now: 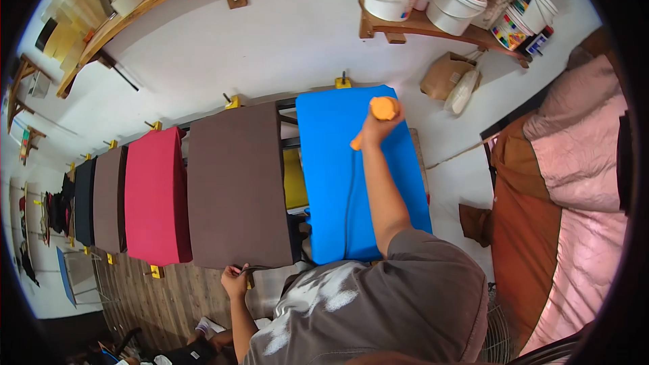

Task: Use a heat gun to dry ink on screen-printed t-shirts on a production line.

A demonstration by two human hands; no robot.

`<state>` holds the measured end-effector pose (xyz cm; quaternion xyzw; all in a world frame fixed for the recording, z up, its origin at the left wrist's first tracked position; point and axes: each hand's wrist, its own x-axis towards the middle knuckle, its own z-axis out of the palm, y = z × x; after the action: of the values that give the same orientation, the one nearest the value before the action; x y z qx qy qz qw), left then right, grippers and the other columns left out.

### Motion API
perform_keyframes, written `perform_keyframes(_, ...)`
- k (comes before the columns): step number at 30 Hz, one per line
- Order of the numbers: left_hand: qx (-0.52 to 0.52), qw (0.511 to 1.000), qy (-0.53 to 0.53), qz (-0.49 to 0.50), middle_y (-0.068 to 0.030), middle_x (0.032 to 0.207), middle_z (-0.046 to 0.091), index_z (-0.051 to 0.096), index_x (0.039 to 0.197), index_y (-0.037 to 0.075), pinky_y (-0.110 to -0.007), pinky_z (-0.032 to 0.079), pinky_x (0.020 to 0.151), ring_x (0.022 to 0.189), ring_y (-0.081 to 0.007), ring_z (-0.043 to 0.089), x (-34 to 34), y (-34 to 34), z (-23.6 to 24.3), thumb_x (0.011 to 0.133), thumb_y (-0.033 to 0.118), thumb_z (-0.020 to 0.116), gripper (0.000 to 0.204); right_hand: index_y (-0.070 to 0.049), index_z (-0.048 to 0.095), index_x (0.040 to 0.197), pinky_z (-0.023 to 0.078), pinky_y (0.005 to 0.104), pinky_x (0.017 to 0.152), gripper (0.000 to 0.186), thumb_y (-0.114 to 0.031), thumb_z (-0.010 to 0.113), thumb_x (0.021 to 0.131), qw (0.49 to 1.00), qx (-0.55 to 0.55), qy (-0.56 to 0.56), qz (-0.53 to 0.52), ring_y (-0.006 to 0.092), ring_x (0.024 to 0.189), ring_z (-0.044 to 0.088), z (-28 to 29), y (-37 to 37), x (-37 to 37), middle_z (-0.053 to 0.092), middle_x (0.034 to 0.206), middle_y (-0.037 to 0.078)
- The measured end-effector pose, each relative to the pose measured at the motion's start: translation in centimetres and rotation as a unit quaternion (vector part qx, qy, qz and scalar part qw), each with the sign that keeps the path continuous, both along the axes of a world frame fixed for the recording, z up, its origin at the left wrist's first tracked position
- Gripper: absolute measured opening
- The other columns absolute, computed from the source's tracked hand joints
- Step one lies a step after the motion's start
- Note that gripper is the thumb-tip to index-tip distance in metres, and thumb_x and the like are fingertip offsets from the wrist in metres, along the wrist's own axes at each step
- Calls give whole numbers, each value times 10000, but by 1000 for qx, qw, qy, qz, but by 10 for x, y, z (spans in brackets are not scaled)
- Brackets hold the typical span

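Presently, the right hand (378, 130) is at the far end of the blue panel (331, 169), its fingers wrapped around an orange hand-held tool (384, 109). The tool is above the panel's far right part; whether it touches the cloth cannot be told. A dark cord (349, 196) runs from its handle down over the panel toward its near edge.

The left hand (234, 280) is to the near left of the blue panel, by the near edge of the adjoining brown panel (233, 182); its fingers are closed on a thin dark strand (263, 268). Whether this is the same cord cannot be told.

Further left of the blue panel stand a red panel (154, 196) and more dark ones. A yellow block (343, 83) sits at its far edge.

Markings: beyond the blue panel to the right, a wooden shelf (412, 28) carries white tubs (454, 10) with multicoloured printed labels, their lettering too small to read reliably. Nearer than the panel, the wearer's grey-brown shirt (405, 297) bears a patchy white print.
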<state>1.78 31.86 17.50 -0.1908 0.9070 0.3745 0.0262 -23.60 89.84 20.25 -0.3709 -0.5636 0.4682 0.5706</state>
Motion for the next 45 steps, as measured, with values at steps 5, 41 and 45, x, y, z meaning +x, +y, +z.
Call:
perform_keyframes(5, 36, 999, -21, 8, 10, 626, 530, 537, 706, 54, -267, 422, 539, 583, -77, 455, 0, -5, -3, 772, 185, 948, 437, -157, 374, 1511, 512, 402, 1056, 852, -99, 883, 830, 988, 25, -52, 143, 264, 1227, 604, 38, -16, 26, 595, 1339, 99)
perform_keyframes(41, 40, 998, 34, 29, -5, 608, 557, 532, 683, 51, -298, 435, 535, 563, -101, 470, 1, -18, -29, 771, 252, 950, 472, -201, 517, 1443, 537, 287, 514, 695, 6, 799, 842, 799, -170, -22, 576, 134, 767, 641, 39, -98, 29, 671, 1102, 33)
perform_keyframes(45, 11, 1000, 15, 9, -23, 575, 541, 541, 673, 45, -318, 445, 539, 548, -119, 470, 1, -16, -25, 781, 274, 936, 469, -99, 525, 1191, 540, 311, 510, 408, 6, 743, 862, 961, -203, 52, 178, 144, 639, 606, 19, -29, 33, 646, 906, 58)
